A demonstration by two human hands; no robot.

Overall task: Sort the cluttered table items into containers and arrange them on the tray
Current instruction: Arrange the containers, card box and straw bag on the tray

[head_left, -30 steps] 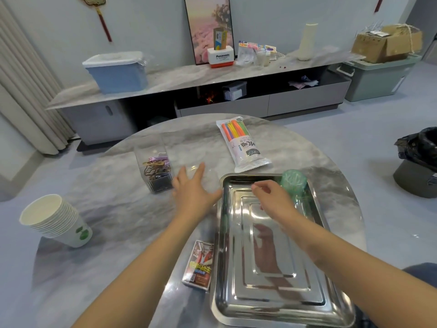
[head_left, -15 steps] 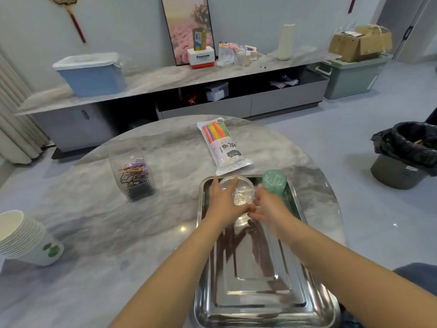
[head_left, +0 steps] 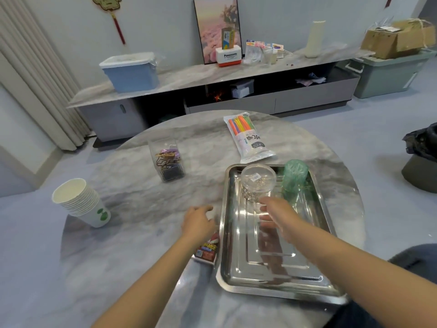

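you have one steel tray (head_left: 276,278) on one round marble table (head_left: 132,233). count two containers standing in the far end of the tray: one clear round jar (head_left: 258,183) on the left and one green cup (head_left: 295,179) on the right. on the bare table, count one clear box of clips (head_left: 167,159) at far left, one packet of coloured straws (head_left: 248,138) at the far side, one stack of paper cups (head_left: 81,202) at the left edge, and one small printed card box (head_left: 207,250) just left of the tray. the number of cups in the stack cannot be read. two hands show: one left hand (head_left: 197,223), one right hand (head_left: 277,213).
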